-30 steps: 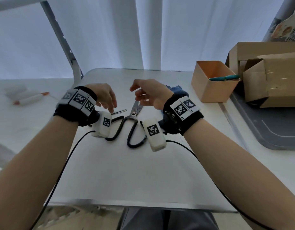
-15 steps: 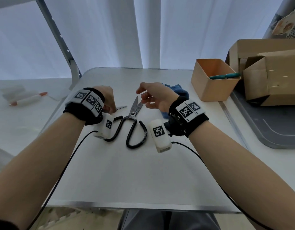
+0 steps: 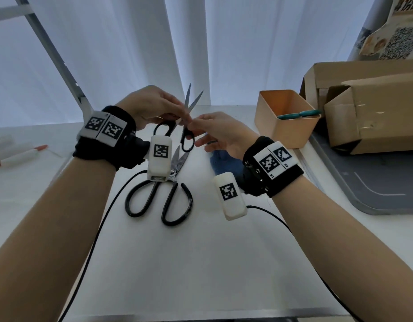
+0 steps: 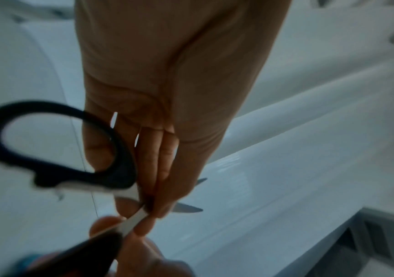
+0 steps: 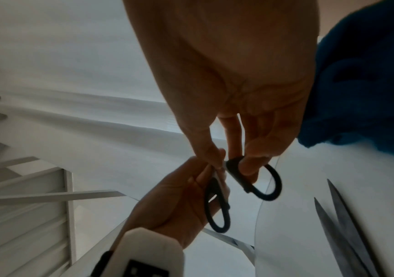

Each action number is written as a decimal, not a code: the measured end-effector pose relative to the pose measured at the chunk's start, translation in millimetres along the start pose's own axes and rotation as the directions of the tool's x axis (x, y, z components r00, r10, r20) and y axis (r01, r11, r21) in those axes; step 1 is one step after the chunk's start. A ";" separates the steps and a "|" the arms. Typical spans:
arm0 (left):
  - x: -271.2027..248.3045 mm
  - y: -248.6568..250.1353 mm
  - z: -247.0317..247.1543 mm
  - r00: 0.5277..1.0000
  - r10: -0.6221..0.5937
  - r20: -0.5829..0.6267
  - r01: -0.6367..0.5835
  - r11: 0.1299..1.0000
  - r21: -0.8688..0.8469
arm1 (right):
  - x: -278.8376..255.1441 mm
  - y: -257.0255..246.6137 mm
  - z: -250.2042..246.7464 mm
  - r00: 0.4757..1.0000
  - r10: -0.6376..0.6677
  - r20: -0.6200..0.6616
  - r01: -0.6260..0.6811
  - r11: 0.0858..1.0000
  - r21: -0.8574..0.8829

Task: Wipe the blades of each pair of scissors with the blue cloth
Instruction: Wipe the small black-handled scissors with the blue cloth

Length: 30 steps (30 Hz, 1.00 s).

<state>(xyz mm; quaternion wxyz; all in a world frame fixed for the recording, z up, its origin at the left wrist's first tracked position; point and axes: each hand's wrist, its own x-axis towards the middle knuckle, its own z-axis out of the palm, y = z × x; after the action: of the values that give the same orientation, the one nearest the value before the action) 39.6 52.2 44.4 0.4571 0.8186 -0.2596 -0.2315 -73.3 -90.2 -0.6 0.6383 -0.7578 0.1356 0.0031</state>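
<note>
Nearest me on the white desk (image 3: 177, 263), a large pair of black-handled scissors (image 3: 163, 196) lies flat, its blades a little apart and pointing away from me; my left wrist camera hides its pivot in the head view. Just to its right, the crumpled blue cloth (image 3: 224, 161) rests on the desk, partly hidden under my right wrist and touched by neither hand.

Above these, both my hands hold a small pair of black-handled scissors (image 3: 185, 126) in the air. My left hand (image 3: 152, 108) pinches it near the pivot between thumb and fingertips. My right hand (image 3: 221, 133) grips one handle loop with curled fingers. The blades are parted in a narrow V and point up and away from me.

Farther right, an orange bin (image 3: 286, 133) stands on the desk with a teal-handled tool (image 3: 298, 114) lying across its rim. Beyond it, brown cardboard boxes (image 3: 372, 112) sit on a grey tray (image 3: 375, 191). Off to the left, well apart, a white tube with an orange tip (image 3: 22, 154) lies on another white surface. White curtains (image 3: 131, 43) hang behind everything.
</note>
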 end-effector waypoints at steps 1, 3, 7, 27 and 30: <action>2.9 1.5 3.3 1.000 0.010 0.004 -0.010 0.999 -0.038 | -0.1 -0.2 -4.1 1.000 -0.006 -0.007 0.006 1.000 0.005; 8.6 3.6 11.2 0.999 0.036 0.017 -0.034 0.992 -0.118 | 1.1 0.3 -13.1 0.999 -0.016 -0.037 0.017 1.000 0.022; 20.6 5.5 27.9 0.999 0.046 0.021 -0.041 0.979 -0.200 | 6.0 3.8 -30.0 0.993 -0.034 -0.110 0.041 0.998 0.055; 59.2 -6.3 45.9 0.994 0.032 -0.100 -0.054 0.972 -0.227 | 33.5 36.2 -78.5 0.995 0.046 -0.092 -0.064 0.977 -0.206; 57.9 -7.2 40.1 0.994 0.036 -0.100 -0.056 0.977 -0.204 | 35.9 39.0 -72.2 0.998 0.069 -0.007 -0.068 0.947 -0.313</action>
<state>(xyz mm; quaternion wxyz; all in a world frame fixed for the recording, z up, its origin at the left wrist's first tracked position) 60.3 -6.7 10.9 0.5569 0.7705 -0.2309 -0.2068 -59.0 -173.1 -31.3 0.5097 -0.8443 0.1582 0.0482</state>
